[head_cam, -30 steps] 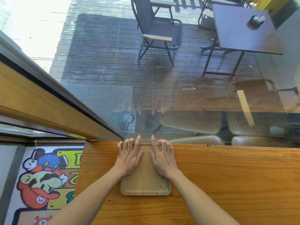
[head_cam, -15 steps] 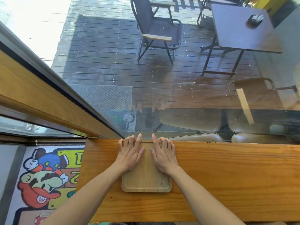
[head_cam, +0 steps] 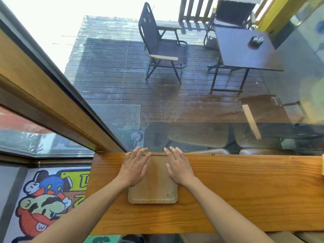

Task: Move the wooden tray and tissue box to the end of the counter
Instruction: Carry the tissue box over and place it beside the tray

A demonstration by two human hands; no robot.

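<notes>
A light wooden tray (head_cam: 154,192) lies flat on the wooden counter (head_cam: 245,190), near its left end, with its far edge against the window glass. My left hand (head_cam: 135,168) rests palm down on the tray's far left part, fingers spread. My right hand (head_cam: 178,168) rests palm down on its far right part, fingers also spread. Neither hand curls around the rim. A pale wooden corner (head_cam: 322,164) shows at the right frame edge on the counter; I cannot tell whether it is the tissue box.
The counter ends at the left about (head_cam: 91,172), above a cartoon floor mat (head_cam: 43,199). A glass window (head_cam: 192,111) runs along the counter's far edge. Outside stand a folding chair (head_cam: 163,50) and a dark table (head_cam: 245,50).
The view has tilted up and pulled back a little. Both hands stay flat on the tray, now slightly further apart. The tray stays against the glass.
</notes>
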